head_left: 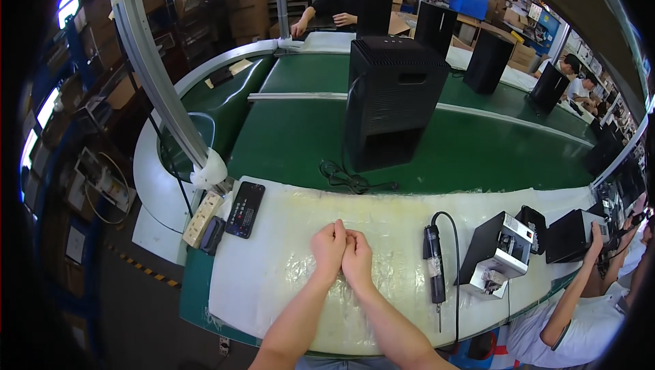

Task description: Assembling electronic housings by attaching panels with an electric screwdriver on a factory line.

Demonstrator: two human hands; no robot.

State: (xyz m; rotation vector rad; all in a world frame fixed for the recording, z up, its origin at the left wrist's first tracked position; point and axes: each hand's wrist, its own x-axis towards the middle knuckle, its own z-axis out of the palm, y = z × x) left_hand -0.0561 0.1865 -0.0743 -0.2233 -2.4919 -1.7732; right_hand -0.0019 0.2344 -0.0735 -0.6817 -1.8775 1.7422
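My left hand (329, 248) and my right hand (357, 258) rest together over the middle of the white-covered work surface (273, 281). Both are closed, fingers curled and pressed against each other. No object shows in either one, though the palms are hidden. To their right lies an electric screwdriver (434, 264), its bit pointing toward me and a black cord looping from its far end. Beside it stands a black and silver screw feeder (497, 255). A dark phone (245, 210) lies left of my hands, next to a beige power strip (202, 220).
Beyond the mat, a tall black appliance (392, 107) stands on the green conveyor (286, 134), its coiled cord (344, 177) in front. More black units (489, 61) follow to the right. A metal post (153, 63) rises at left. A co-worker's arm (573, 288) reaches in at right; another person (344, 1) works opposite.
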